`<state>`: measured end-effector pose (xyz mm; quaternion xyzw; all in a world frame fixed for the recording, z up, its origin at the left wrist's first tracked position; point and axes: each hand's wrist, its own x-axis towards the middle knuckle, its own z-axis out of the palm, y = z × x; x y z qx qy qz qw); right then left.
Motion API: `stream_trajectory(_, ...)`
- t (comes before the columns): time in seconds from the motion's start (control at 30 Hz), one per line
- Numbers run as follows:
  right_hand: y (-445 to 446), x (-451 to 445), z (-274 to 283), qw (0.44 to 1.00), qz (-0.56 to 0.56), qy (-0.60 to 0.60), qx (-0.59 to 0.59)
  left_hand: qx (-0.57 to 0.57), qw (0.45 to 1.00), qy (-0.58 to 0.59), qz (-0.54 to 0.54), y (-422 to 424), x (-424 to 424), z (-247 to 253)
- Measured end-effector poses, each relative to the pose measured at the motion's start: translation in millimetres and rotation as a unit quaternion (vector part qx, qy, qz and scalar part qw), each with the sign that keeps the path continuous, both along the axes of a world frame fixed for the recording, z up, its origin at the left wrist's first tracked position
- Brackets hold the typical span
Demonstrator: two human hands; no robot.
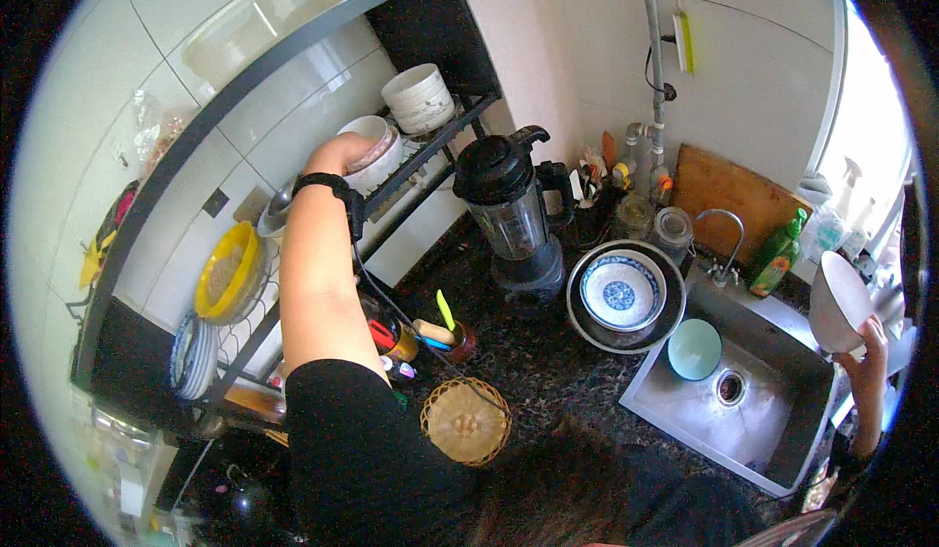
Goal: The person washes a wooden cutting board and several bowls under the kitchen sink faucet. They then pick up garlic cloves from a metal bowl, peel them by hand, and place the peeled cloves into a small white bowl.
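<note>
My left hand (348,152) reaches up to the dish rack, its fingers inside a white bowl (378,169) with a pinkish band; the fingertips are hidden. Beside it on the rack stands a stack of white bowls (419,103). At the far right my right hand (871,342) grips the rim of a large pale bowl (838,305), tilted on its side above the sink's edge. A mint-green bowl (695,349) sits in the steel sink (777,430). On the counter, a blue-and-white bowl (623,292) rests within a larger metal basin (576,325).
A blender (513,217) stands below the rack. Near the faucet (725,272) are a green bottle (779,254), glass jars and a wooden cutting board (726,195). A wicker tray (466,422) lies nearer me. The rack also holds a yellow strainer (220,272) and blue-rimmed plates (194,356).
</note>
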<state>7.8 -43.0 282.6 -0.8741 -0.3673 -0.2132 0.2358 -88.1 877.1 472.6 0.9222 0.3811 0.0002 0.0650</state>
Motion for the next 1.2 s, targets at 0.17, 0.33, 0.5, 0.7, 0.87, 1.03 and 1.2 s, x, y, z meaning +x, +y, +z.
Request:
stream_trajectory(0.17, 2, 7, -13, 0.997, -0.073, 0.000, -0.036, -0.007, 0.999, 0.030, -0.010, -15, -7, 10)
stream_trajectory(0.33, 34, 10, -16, 0.999, -0.034, -0.015, -0.008, 0.086, 0.988, 0.120, -0.053, 6, 1, 4)
stream_trajectory(0.5, 70, 4, 3, 1.000, 0.007, 0.016, 0.009, 0.108, 0.985, 0.126, -0.054, 10, -2, 6)
stream_trajectory(0.7, 67, 4, -10, 0.997, 0.036, -0.033, 0.061, 0.257, 0.949, 0.180, 0.021, -42, 12, 13)
stream_trajectory(0.87, 78, -1, -3, 0.999, -0.041, 0.009, 0.035, 0.256, 0.954, 0.133, -0.076, -25, 18, 0)
stream_trajectory(1.03, 108, -7, 21, 0.996, -0.064, 0.060, 0.011, 0.174, 0.970, 0.053, -0.164, -4, 15, -1)
stream_trajectory(1.2, 101, -1, 16, 0.995, -0.057, 0.079, 0.006, 0.211, 0.965, 0.061, -0.145, 0, 13, -1)
